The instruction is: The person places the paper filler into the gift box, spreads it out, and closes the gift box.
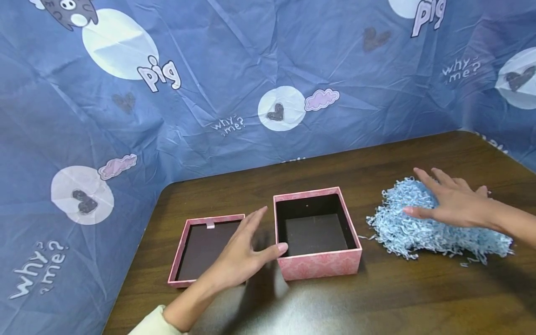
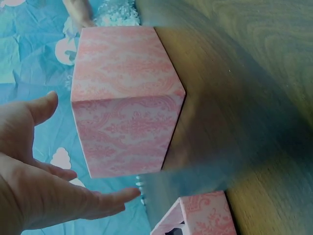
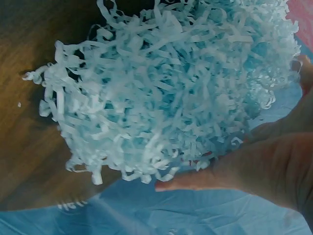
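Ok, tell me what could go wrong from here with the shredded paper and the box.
The blue shredded paper is a loose pile under the right grip, so a scoop could scatter strands over the wooden table.

The left grip has its thumb close by the pink patterned box, so a careless move might nudge it.

The bare left hand (image 2: 46, 186) reaches in from the left edge of the view, thumb and fingers spread, with a gap showing between it and a pink, damask-patterned rectangular box (image 2: 127, 98). Two faces of the box meet at a corner edge. Near the bottom edge, a second pink patterned piece with a pale inner wall (image 2: 208, 215) is partly cut off. Both rest on a brown wood-grain worktop (image 2: 254, 88). Beyond hang blue creased fabric (image 2: 24, 49), a fluffy pale-blue shredded heap (image 2: 117, 12) and a blurred right hand (image 2: 79, 11).
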The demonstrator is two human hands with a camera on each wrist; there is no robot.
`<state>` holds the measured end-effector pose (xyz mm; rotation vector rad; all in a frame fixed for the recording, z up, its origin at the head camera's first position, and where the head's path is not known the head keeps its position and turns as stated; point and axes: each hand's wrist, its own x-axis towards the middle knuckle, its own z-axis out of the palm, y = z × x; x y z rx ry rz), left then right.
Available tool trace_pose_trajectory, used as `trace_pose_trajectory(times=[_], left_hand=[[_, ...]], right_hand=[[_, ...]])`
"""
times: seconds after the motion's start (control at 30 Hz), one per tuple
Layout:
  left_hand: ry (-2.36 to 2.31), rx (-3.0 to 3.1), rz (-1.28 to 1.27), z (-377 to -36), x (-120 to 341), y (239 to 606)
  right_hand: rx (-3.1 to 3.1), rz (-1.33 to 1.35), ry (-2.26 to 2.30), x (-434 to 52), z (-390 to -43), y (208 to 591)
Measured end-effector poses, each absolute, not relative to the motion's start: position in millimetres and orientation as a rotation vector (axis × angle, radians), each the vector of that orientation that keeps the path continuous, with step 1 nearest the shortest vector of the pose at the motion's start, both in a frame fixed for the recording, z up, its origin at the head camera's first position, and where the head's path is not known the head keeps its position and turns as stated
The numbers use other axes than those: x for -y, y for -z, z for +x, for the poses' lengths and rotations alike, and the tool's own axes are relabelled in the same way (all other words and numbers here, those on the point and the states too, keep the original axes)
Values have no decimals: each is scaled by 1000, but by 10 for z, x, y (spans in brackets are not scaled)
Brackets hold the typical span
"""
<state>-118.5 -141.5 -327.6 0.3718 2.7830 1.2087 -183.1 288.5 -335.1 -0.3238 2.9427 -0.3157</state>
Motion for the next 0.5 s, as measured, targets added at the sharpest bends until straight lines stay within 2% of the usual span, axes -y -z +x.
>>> trace_pose_trajectory(times=[0.23,0.5], left_hand=[[-1350,-2695,455,-1192,1367,3290],[-1392,-2602,434,-1199,1358,3326]], right_hand=[[-2860,-423,501,-2962,-1843,3462],[-2847,-475,622,-3003,-1821,3599]])
